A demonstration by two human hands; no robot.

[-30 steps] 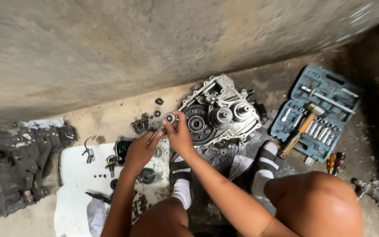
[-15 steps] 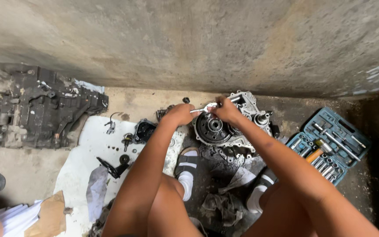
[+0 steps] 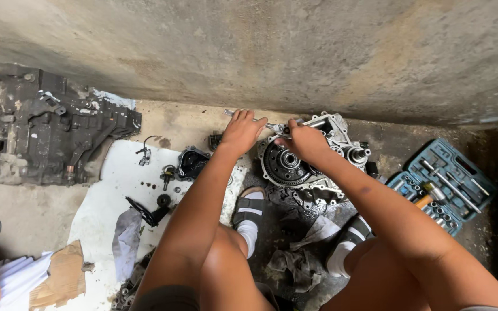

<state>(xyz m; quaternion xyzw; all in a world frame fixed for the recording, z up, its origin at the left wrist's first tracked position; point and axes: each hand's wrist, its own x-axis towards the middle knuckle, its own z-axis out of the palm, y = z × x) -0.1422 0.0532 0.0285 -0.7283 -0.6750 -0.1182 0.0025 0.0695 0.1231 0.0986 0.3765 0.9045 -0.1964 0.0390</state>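
The open gearbox casing (image 3: 312, 164), its large ring gear and two shaft ends exposed, sat on the floor against the concrete wall (image 3: 260, 52), between the person's two sandalled feet. Across its top edge lay a long metal ratchet handle (image 3: 255, 120), and the step in hand looked like turning a fastener on the casing's rim. The left hand (image 3: 242, 131) had its fingers curled over the outer end of the handle; the right hand (image 3: 305, 140) was closed around the head end, pressing it onto the casing. The next move would seem to call for a steady swing of the handle while the head stayed seated. One blue socket case (image 3: 445, 184) lay open to the right, one white sheet (image 3: 110, 196) with several small dark parts to the left, one second dark casing (image 3: 41, 135) beyond it.
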